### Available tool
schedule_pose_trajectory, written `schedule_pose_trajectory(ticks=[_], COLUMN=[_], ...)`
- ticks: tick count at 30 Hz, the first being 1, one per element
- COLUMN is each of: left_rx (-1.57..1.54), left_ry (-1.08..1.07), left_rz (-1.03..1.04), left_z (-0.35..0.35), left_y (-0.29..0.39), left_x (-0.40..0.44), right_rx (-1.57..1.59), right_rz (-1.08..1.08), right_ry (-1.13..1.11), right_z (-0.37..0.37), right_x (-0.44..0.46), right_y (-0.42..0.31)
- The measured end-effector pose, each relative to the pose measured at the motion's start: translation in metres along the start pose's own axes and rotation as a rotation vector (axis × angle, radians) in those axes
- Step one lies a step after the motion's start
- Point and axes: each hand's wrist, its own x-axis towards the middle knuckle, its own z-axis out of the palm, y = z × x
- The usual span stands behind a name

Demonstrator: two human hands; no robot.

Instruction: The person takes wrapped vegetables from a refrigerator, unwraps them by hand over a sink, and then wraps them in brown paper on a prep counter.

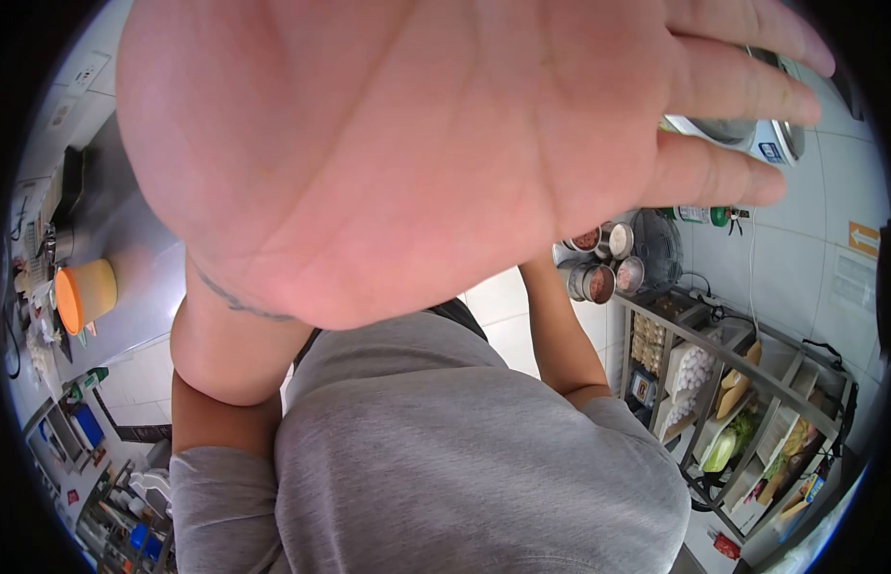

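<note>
My left hand [417, 163] fills the upper part of the view, very close to the camera. Its palm faces the camera and its fingers point right, spread apart. Nothing lies on the palm, and a thin dark line marks the wrist. My right forearm [560, 335] rises from the grey shirt [465, 450] and disappears behind the left palm, which hides the right hand.
On the left, an orange-lidded tub [87, 295] stands on a metal counter [130, 210]. Metal containers [599, 284] of food sit at the right, above a rack [733, 354] with eggs and vegetables. Shelving [58, 435] occupies the lower left.
</note>
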Motion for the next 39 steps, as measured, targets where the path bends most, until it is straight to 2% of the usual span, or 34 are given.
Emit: schedule_pose_trajectory(ticks=[3, 6, 9, 15, 16, 17, 20, 23, 25, 26, 27, 28, 29, 31, 34, 35, 38, 39], left_rx=[0.000, 0.000, 0.001, 0.016, 0.024, 0.034, 0.121, 0.186, 0.217, 0.232, 0.256, 0.275, 0.288, 0.274, 0.272, 0.271, 0.258, 0.264], left_ry=[0.002, 0.002, -0.002, -0.050, -0.064, -0.079, -0.173, -0.113, -0.028, 0.017, 0.031, 0.051, 0.074, 0.077, 0.086, 0.088, 0.066, 0.059], left_rz=[0.003, 0.006, 0.010, 0.002, -0.002, -0.008, -0.036, 0.002, 0.018, 0.028, 0.036, 0.047, 0.058, 0.108, 0.142, 0.146, 0.170, 0.190], left_z=[0.001, 0.002, 0.006, 0.021, 0.026, 0.031, 0.068, 0.052, 0.042, 0.036, 0.030, 0.024, 0.019, 0.008, 0.004, 0.005, 0.007, 0.008], left_y=[0.002, 0.003, 0.003, 0.009, 0.011, 0.015, 0.034, 0.057, 0.073, 0.082, 0.091, 0.099, 0.106, 0.120, 0.140, 0.143, 0.147, 0.149], left_x=[-0.001, -0.003, -0.011, -0.023, -0.025, -0.027, -0.024, -0.058, -0.088, -0.104, -0.122, -0.139, -0.154, -0.183, -0.213, -0.221, -0.244, -0.251], right_rx=[0.116, 0.104, -0.029, 0.060, -0.117, -0.144, -0.151, -0.095, 0.001, 0.249, 0.582, 0.866, 1.028, 1.053, 0.755, 0.559, 0.312, -0.071], right_rz=[-0.023, -0.024, 0.008, 0.204, 0.268, 0.309, 0.398, 0.415, 0.460, 0.429, 0.689, 0.740, 0.711, 0.408, -0.223, -0.510, -0.700, -0.601], right_ry=[-0.008, 0.009, 0.013, -0.168, -0.199, -0.214, -0.190, -0.131, -0.065, 0.025, -0.151, -0.180, -0.258, -0.227, 0.042, 0.227, 0.456, 0.368], right_z=[0.073, 0.074, -0.001, 0.044, 0.037, 0.032, 0.030, 0.034, 0.033, 0.040, 0.005, -0.014, -0.033, -0.071, -0.167, -0.191, -0.267, -0.294], right_x=[-0.027, -0.026, 0.003, -0.002, 0.003, 0.005, 0.017, 0.022, 0.022, 0.019, 0.023, 0.025, 0.031, 0.052, 0.111, 0.143, 0.218, 0.254], right_y=[0.079, 0.079, -0.004, -0.004, -0.028, -0.043, -0.066, -0.058, -0.051, -0.032, -0.065, -0.085, -0.101, -0.149, -0.264, -0.287, -0.384, -0.398])
